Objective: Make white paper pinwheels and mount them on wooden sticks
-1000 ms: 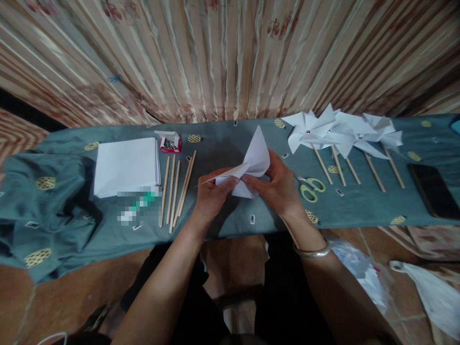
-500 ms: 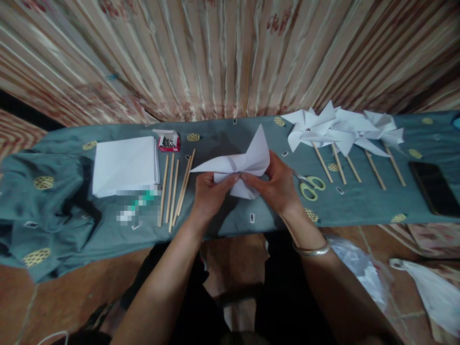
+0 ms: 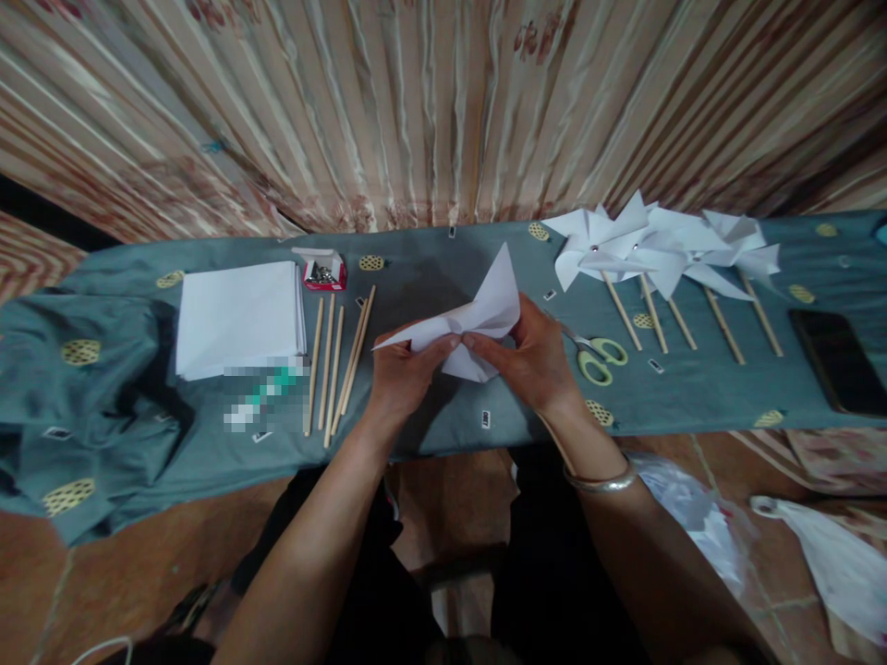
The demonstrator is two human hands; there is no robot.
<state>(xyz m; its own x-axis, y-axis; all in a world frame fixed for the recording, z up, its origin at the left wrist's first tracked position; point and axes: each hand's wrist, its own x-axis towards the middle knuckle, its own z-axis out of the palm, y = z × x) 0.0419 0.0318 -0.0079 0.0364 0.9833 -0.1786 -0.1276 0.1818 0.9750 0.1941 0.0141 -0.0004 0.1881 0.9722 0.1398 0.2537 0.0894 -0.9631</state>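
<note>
Head view: the left hand (image 3: 402, 380) and right hand (image 3: 539, 358), fingers nearly closed, pinch the paper (image 3: 496, 294), whose left tip (image 3: 403, 335) sits lower than half a second ago.

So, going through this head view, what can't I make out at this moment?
All in the head view:
1. Most fingers of the left hand and right hand: behind the folded paper or thumbs.
2. Scissors: blade tips, behind the right hand.
3. Green-and-white item: pixelated.
4. Blue thing: cut off by the right edge.
5. Metal pieces: too small to count.
</note>
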